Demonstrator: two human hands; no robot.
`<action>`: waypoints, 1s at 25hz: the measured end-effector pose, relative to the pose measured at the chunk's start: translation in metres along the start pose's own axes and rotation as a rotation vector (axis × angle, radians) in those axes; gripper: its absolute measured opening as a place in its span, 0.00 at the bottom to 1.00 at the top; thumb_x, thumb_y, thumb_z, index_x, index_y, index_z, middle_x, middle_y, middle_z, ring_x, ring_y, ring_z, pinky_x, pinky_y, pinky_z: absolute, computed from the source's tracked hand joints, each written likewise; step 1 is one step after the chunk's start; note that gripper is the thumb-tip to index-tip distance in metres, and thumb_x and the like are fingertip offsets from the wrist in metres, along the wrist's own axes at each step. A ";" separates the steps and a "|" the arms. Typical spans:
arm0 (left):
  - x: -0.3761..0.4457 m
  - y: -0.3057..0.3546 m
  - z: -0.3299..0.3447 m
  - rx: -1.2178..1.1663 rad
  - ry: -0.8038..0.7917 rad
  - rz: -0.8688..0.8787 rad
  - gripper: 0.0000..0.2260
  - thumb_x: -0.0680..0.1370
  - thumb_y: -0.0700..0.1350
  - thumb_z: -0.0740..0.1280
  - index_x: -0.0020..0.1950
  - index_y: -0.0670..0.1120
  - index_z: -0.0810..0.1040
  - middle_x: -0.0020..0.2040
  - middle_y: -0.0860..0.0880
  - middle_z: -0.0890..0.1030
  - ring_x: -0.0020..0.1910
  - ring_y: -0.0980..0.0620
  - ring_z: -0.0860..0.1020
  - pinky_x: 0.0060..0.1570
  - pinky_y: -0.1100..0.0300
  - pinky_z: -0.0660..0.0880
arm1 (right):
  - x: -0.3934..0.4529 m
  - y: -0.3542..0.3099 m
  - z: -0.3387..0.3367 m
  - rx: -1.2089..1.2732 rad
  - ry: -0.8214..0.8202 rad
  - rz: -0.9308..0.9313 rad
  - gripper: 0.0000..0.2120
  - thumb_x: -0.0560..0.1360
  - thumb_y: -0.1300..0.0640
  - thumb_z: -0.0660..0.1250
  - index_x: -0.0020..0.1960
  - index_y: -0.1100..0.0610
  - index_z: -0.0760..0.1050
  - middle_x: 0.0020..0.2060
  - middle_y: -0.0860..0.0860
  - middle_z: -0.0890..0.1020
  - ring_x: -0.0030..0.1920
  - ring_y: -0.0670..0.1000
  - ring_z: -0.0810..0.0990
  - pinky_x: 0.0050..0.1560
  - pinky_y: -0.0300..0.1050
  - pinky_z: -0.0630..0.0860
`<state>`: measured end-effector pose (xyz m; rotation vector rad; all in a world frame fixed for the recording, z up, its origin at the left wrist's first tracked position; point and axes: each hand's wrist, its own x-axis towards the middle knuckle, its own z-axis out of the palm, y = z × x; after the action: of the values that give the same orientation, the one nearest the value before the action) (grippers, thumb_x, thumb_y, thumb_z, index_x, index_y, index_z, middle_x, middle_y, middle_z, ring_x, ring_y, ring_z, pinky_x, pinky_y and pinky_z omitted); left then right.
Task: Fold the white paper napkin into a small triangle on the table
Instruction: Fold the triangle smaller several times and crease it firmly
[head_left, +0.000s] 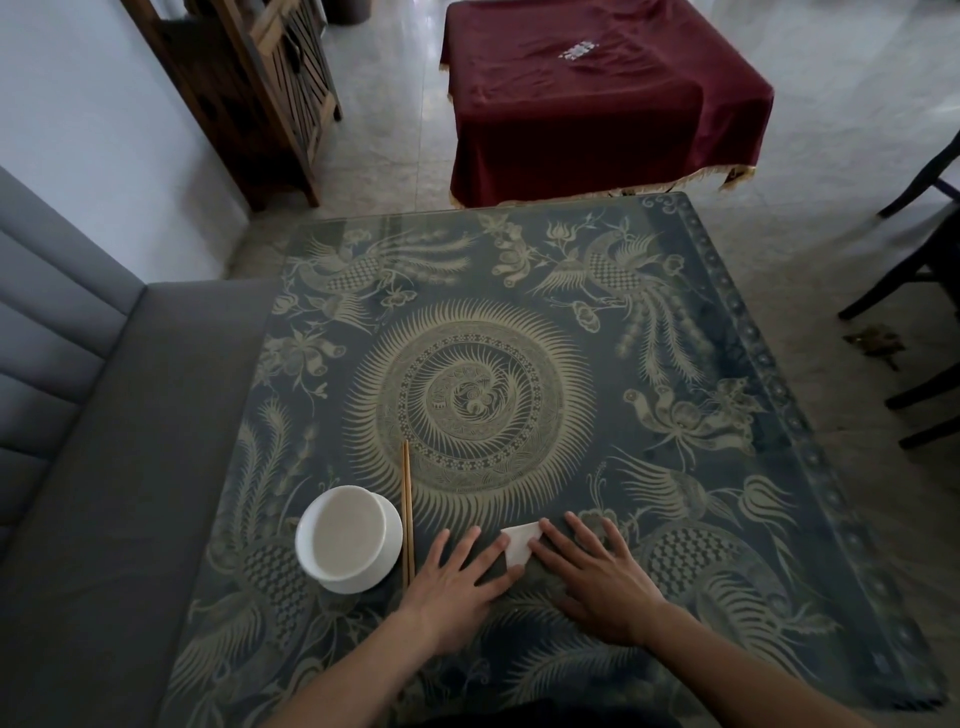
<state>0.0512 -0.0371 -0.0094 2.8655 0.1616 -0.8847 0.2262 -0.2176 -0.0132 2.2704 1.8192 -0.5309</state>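
The white paper napkin (519, 545), folded small with a pointed shape, lies flat on the dark patterned table (519, 322) near its front edge. My left hand (457, 582) rests palm down just left of it, fingers spread, one fingertip touching the napkin's left edge. On the other side my right hand (597, 577) lies palm down with its fingers spread, and its index finger and thumb press on the napkin's right edge. Part of the napkin is hidden under my right fingers.
A white bowl (348, 538) on a small white plate stands left of my left hand. A pair of wooden chopsticks (407, 512) lies between bowl and hand. A grey sofa (104, 467) borders the table's left side; dark chair legs (914, 291) stand at right.
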 end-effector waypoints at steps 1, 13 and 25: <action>-0.002 0.001 0.001 0.005 -0.015 -0.001 0.29 0.83 0.53 0.54 0.78 0.62 0.40 0.80 0.52 0.35 0.77 0.40 0.35 0.71 0.36 0.34 | 0.001 0.001 -0.001 0.000 -0.011 -0.002 0.34 0.75 0.37 0.60 0.77 0.48 0.58 0.77 0.50 0.60 0.75 0.59 0.59 0.67 0.69 0.60; 0.007 0.017 -0.012 -0.091 0.290 -0.058 0.27 0.80 0.50 0.53 0.79 0.45 0.54 0.80 0.46 0.56 0.78 0.46 0.54 0.75 0.46 0.49 | 0.005 -0.016 0.003 0.001 0.044 0.004 0.35 0.76 0.40 0.61 0.77 0.57 0.59 0.77 0.55 0.60 0.76 0.58 0.54 0.70 0.62 0.42; 0.004 -0.001 0.008 0.043 0.060 0.047 0.34 0.80 0.65 0.50 0.77 0.58 0.31 0.78 0.50 0.30 0.75 0.45 0.29 0.70 0.37 0.30 | 0.003 0.003 -0.002 -0.027 -0.056 -0.048 0.33 0.75 0.31 0.58 0.77 0.40 0.57 0.76 0.53 0.61 0.75 0.59 0.59 0.68 0.74 0.52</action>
<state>0.0501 -0.0377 -0.0186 2.9242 0.0820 -0.8032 0.2301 -0.2145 -0.0129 2.1770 1.8475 -0.5688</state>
